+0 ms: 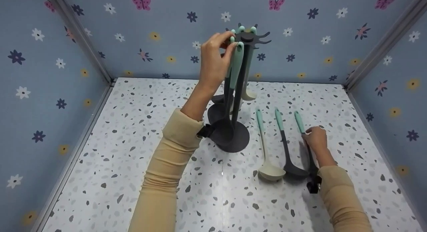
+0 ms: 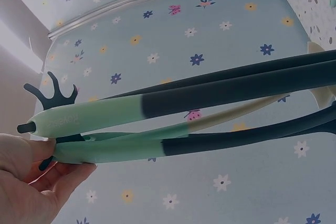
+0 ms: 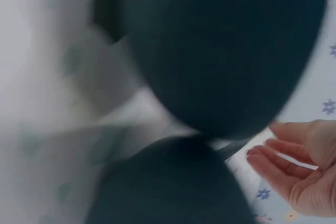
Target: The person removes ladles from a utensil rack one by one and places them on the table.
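At the dark stand [image 1: 247, 36], my left hand [image 1: 215, 56] pinches the top of a hanging black utensil's mint handle [image 2: 110, 151]. Another mint handle [image 2: 92, 119] hangs beside it on a hook. Low on the stand, a rounded black head [image 1: 222, 132] is partly covered by the wrist mount. My right hand [image 1: 317, 138] pinches a black utensil with a mint handle [image 1: 299, 121] on the table's right side; its head is partly hidden by the wrist mount. In the right wrist view, that hand [image 3: 304, 166] is partly visible behind large, blurred dark shapes.
Left of my right hand lie a cream ladle [image 1: 272, 172] and a black ladle [image 1: 295, 171], their mint handles pointing away. The stand's round base [image 1: 242, 138] rests on the speckled table [image 1: 133, 152]. Flower-patterned panels [image 1: 180, 35] enclose the back and sides.
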Tool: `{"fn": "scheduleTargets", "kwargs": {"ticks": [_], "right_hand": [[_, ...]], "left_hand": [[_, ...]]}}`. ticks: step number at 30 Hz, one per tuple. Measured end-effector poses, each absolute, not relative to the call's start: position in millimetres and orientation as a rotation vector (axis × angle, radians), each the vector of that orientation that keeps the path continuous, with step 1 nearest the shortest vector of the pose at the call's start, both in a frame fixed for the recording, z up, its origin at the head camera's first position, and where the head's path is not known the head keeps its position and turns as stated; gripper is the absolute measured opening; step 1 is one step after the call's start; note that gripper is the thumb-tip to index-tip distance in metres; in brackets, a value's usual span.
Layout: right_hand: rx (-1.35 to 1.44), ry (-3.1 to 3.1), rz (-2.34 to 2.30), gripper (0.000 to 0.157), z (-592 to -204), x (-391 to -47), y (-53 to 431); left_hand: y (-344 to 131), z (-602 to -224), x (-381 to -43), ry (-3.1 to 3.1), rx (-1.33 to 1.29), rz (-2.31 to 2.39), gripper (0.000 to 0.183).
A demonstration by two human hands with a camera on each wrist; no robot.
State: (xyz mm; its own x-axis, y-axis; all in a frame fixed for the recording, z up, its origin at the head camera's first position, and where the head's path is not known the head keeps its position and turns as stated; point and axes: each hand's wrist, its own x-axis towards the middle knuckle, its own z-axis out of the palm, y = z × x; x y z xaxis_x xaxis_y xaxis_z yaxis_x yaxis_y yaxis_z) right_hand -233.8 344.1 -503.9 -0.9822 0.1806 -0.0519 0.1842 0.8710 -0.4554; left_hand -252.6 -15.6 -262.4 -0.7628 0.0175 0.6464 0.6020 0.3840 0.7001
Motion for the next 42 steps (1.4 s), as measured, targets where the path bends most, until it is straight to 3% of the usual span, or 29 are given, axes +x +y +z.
{"fn": "scheduleTargets", "kwargs": {"ticks": [23,33,42], "right_hand": [[-0.394,2.957,-1.744,0.028,-427,-274,266],[-0.614,2.847,-1.775,0.027,-380,-277,220],[-0.746,2.677,-1.882,0.03,-368,-294,199]], "left_hand": [[-16,-263,-252,-2.106,-0.518,-1.401,0.021],[-16,-262,-251,-2.111,-0.523,-1.379,0.021],[-17,-262,-251,-2.1,-0.532,-1.346,0.02]]}}
